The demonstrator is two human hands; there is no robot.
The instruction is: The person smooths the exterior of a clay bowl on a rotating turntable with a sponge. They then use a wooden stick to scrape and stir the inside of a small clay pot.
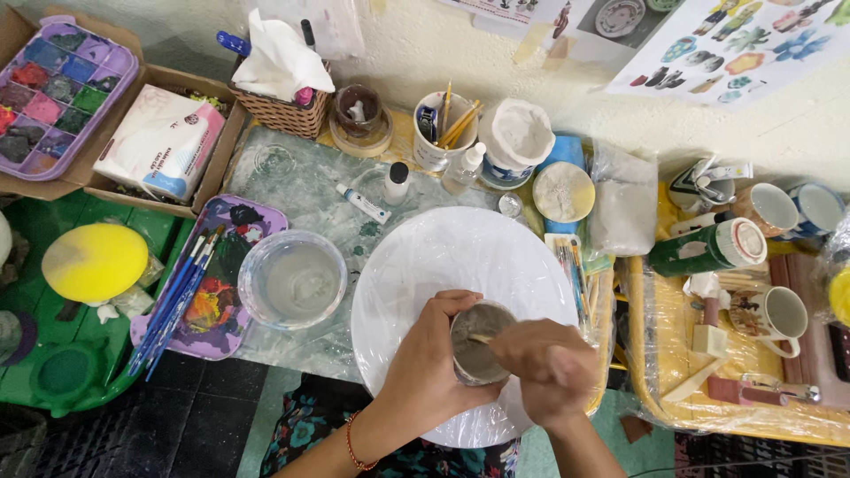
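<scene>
My left hand (425, 358) wraps around a small cup (478, 345) of grey paste, held over a round white board (452, 257) covered in clear film. My right hand (549, 367) is closed on a thin wooden stick (479, 338) whose tip dips into the paste. The right hand is blurred. A red thread bracelet circles my left wrist.
A clear bowl of cloudy water (292, 279) and a purple paint palette with brushes (208, 283) lie left of the board. Behind stand a brush cup (440, 128), white powder tub (518, 137), small bottles and a tissue basket (283, 106). Mugs (779, 314) crowd a yellow tray on the right.
</scene>
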